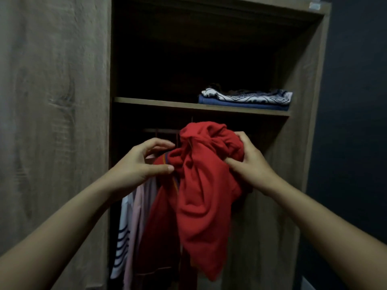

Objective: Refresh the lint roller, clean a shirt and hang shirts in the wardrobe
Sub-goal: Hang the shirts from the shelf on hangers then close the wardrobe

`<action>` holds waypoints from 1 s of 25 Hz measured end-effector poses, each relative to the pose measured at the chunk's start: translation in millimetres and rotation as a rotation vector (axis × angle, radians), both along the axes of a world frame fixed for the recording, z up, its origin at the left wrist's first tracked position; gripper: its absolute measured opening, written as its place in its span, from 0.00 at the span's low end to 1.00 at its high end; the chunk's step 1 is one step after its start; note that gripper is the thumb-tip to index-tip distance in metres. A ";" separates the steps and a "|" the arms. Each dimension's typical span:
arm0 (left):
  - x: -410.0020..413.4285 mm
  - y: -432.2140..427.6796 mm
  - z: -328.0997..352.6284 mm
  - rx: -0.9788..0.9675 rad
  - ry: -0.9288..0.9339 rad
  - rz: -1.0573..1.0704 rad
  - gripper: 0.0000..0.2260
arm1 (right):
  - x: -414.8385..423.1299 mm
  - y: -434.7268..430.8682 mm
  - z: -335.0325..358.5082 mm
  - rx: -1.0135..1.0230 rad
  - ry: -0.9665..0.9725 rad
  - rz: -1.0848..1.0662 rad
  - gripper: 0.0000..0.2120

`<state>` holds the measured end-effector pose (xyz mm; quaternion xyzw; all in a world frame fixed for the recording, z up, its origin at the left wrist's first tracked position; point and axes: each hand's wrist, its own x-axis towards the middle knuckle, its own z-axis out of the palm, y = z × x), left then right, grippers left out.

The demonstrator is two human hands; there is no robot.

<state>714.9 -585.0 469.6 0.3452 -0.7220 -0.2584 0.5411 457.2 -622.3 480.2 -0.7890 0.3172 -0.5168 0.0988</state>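
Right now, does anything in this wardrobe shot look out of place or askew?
Yes: the red shirt is bunched into a twisted lump in front of the rail rather than hanging flat. The right hand grips its wadded fabric; the left hand is open beside it. The folded clothes on the shelf look tidy.

light: dim, low exposure, source not visible | shadows: wardrobe (301,59) upper compartment near black, rail area dark | brightest: red shirt (205,185) and forearms, lit from the camera side | glare: none | blur: soft overall, grain on the wood door (52,122) | distortion: wide-angle, verticals lean at the edges
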 end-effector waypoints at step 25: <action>-142.5 54.3 -11.4 -0.407 -0.458 0.483 0.13 | -60.9 101.3 -63.4 0.362 -0.022 0.106 0.18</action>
